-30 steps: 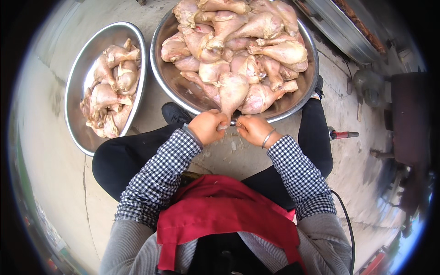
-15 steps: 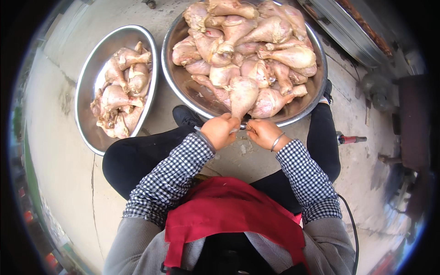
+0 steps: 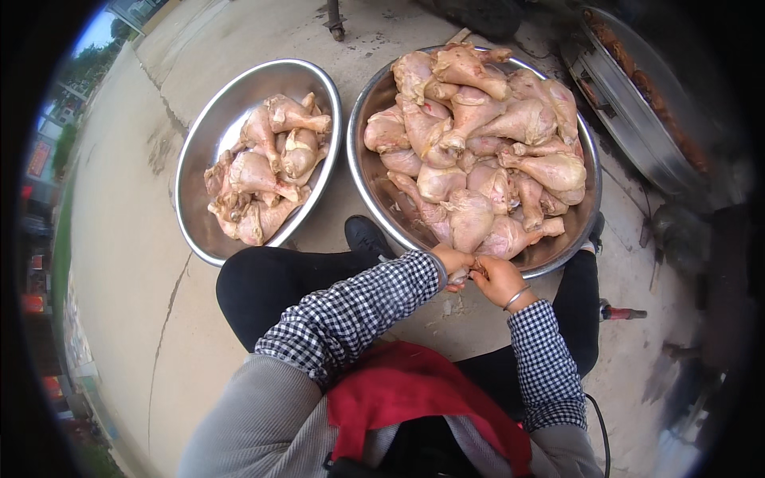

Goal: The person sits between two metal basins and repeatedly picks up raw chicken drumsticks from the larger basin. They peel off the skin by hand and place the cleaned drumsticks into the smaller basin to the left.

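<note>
Bare hands met at the near rim of a large steel basin (image 3: 373, 179) set on a concrete floor (image 3: 119, 239), working at the narrow end of one raw drumstick (image 3: 468, 218). The left hand (image 3: 451, 260) was curled closed around the shank, its grip partly hidden by the wrist and sleeve. The right hand (image 3: 500, 281), a bracelet (image 3: 516, 298) at its wrist, was bent inward with fingertips drawn together right beside the left; whether they pinched skin, bone or a small tool could not be told.

Moist-looking skin and a hold on only the thin end posed the likeliest trouble: a slip could have dropped the piece over the near rim to the floor, close to a black shoe (image 3: 366, 235). With other drumsticks (image 3: 522, 119) heaped toward the far rim, a hard tug at the front might also have sent some sliding forward. Fingers working so close together risked a nick, had anything sharp been among them.

The drumstick lay at the front of the heap, its plump end up in the basin and its shank pointing down across the near rim. Its skin was pale cream with a pink tinge, finely bumpy and faintly creased, narrowing toward the grip, where the hands covered the tip.
</note>
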Demonstrator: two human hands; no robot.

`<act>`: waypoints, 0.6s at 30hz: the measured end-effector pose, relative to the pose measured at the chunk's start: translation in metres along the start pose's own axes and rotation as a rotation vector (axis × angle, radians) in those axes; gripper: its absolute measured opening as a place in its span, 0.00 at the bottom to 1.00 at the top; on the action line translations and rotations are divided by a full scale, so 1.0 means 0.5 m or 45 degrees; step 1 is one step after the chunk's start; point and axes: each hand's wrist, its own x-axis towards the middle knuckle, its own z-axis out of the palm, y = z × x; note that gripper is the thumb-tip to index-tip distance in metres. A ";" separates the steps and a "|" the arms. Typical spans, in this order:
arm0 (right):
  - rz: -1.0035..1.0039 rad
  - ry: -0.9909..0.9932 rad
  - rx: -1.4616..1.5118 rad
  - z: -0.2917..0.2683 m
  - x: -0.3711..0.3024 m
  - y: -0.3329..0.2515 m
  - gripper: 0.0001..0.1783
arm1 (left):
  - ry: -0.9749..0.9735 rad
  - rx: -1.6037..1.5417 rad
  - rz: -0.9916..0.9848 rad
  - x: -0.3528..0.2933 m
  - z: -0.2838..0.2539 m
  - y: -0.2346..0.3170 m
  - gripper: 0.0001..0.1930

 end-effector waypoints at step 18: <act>0.038 0.171 -0.024 -0.046 -0.002 0.010 0.10 | 0.754 -1.011 1.248 -0.191 -0.335 0.058 0.07</act>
